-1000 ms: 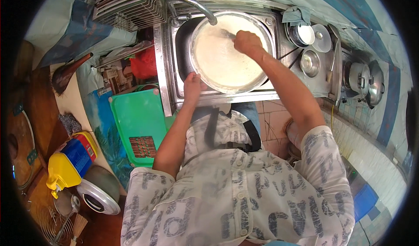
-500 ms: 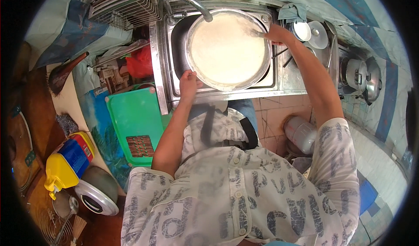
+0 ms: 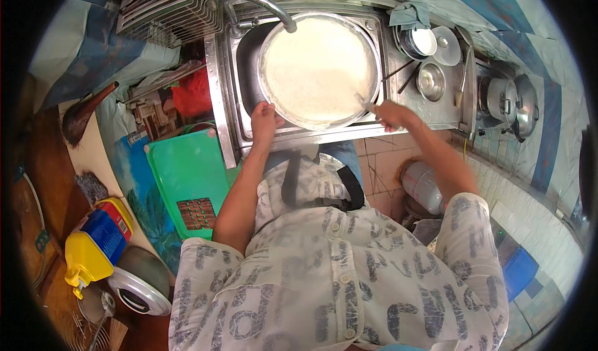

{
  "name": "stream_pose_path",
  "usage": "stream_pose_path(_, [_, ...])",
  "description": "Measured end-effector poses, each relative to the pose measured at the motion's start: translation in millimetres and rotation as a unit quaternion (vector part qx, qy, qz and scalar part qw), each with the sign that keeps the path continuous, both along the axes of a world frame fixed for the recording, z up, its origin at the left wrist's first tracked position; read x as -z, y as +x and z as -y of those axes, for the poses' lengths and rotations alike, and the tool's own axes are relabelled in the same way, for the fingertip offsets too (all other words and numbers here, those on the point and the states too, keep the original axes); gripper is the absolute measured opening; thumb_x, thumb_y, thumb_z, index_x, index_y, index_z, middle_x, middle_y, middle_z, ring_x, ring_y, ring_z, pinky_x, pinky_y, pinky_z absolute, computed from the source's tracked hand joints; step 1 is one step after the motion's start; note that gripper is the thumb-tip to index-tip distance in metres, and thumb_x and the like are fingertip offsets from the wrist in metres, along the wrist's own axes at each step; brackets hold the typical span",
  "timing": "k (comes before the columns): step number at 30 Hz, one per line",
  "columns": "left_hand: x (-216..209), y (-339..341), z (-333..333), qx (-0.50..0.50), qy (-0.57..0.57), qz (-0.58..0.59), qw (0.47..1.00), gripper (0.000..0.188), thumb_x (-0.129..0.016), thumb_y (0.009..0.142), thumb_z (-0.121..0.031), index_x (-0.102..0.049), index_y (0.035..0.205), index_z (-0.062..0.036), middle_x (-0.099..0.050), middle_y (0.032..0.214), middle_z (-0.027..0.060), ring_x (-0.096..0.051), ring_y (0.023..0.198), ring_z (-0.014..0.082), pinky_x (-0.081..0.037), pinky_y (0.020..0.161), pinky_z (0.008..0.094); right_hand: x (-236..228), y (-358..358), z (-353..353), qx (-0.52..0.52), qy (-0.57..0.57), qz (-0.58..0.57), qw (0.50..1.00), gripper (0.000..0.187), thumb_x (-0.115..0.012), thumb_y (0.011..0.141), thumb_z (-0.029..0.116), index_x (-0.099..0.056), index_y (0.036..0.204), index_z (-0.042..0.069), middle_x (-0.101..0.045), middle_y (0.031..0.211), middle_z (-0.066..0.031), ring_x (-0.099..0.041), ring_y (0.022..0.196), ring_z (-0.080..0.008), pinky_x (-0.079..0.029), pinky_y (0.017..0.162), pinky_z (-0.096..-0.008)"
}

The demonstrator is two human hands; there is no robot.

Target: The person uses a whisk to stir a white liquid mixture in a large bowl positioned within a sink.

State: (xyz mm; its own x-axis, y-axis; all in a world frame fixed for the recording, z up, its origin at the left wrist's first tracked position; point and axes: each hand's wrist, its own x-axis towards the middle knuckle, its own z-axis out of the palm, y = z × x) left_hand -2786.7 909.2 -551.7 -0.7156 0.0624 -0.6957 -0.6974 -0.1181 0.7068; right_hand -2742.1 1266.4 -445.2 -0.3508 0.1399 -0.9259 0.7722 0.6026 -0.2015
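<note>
Two hands work at a large round metal pan [image 3: 317, 71] that fills most of the steel sink [image 3: 246, 71], its inside coated all over in pale foam. The left hand [image 3: 265, 119] grips the pan's near-left rim, fingers curled over the edge. The right hand [image 3: 391, 114] sits at the near-right rim, clenched around something small and pale that touches the pan's edge; what it is cannot be told. A curved tap [image 3: 265, 5] reaches over the far-left rim of the pan. On the steel worktop [image 3: 445, 111] right of the sink stand a small metal bowl [image 3: 431, 81], seemingly empty, and behind it a stack of bowls with a white one [image 3: 425, 41] uppermost, a round lid [image 3: 447, 44] just beside them. Further right, lidded metal pots [image 3: 506, 102] sit together, their contents hidden. Left of the sink lies a green plastic board [image 3: 187, 176], and a wire dish rack [image 3: 165, 8] sits at the far left.
</note>
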Motion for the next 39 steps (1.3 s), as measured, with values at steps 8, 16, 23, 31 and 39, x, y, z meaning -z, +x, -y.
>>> stream_pose_path(8, [-4.1, 0.6, -0.8, 0.014, -0.006, -0.018, 1.0, 0.016, -0.053, 0.094, -0.015, -0.057, 0.098, -0.0005, -0.054, 0.075, 0.0025, -0.062, 0.061, 0.0141, -0.055, 0.055, 0.0259, -0.4, 20.6, 112.3, 0.172, -0.12, 0.068, 0.975, 0.061, -0.04, 0.098, 0.054, -0.06, 0.093, -0.003, -0.046, 0.056, -0.0007, -0.044, 0.04, -0.0099, -0.038, 0.037, -0.0251])
stream_pose_path(16, [1.3, -0.9, 4.5, 0.051, -0.001, -0.029, 0.998, 0.011, -0.049, 0.098, -0.016, -0.053, 0.096, -0.0051, -0.055, 0.079, 0.0019, -0.06, 0.062, 0.0109, -0.056, 0.056, 0.0235, 18.6, -33.5, 181.3, 0.44, -0.338, 0.107, 0.825, 0.048, -0.035, 0.101, 0.04, -0.056, 0.105, -0.003, -0.047, 0.058, 0.0018, -0.042, 0.041, -0.0062, -0.036, 0.035, -0.0208])
stream_pose_path(23, [-2.7, 0.2, 4.8, 0.056, 0.003, -0.031, 0.998, 0.012, -0.049, 0.098, -0.016, -0.053, 0.096, -0.0049, -0.056, 0.08, 0.0026, -0.06, 0.061, 0.0115, -0.055, 0.055, 0.0237, 22.8, -104.7, 184.5, 0.514, -0.379, 0.002, 0.77, 0.042, -0.035, 0.102, 0.035, -0.051, 0.105, -0.004, -0.047, 0.06, 0.0016, -0.042, 0.041, -0.0078, -0.035, 0.033, -0.0208])
stream_pose_path(31, [3.3, 1.4, 6.8, 0.055, 0.016, -0.027, 0.998, 0.012, -0.048, 0.099, -0.016, -0.052, 0.096, -0.0049, -0.057, 0.08, 0.0036, -0.061, 0.062, 0.0129, -0.055, 0.057, 0.0241, 9.1, -141.1, 134.2, 0.42, -0.188, -0.115, 0.88, 0.036, -0.045, 0.1, 0.034, -0.056, 0.085, 0.004, -0.048, 0.058, 0.0016, -0.04, 0.044, -0.0064, -0.034, 0.036, -0.0199])
stream_pose_path(39, [-4.7, 0.1, 5.6, 0.049, 0.01, -0.018, 0.999, 0.012, -0.049, 0.098, -0.017, -0.053, 0.095, -0.0059, -0.058, 0.08, 0.003, -0.061, 0.063, 0.012, -0.055, 0.058, 0.0234, 13.2, -112.0, 54.8, 0.485, -0.176, -0.084, 0.853, 0.033, -0.05, 0.098, 0.034, -0.057, 0.087, 0.004, -0.052, 0.062, 0.0016, -0.042, 0.043, -0.0057, -0.034, 0.037, -0.0182])
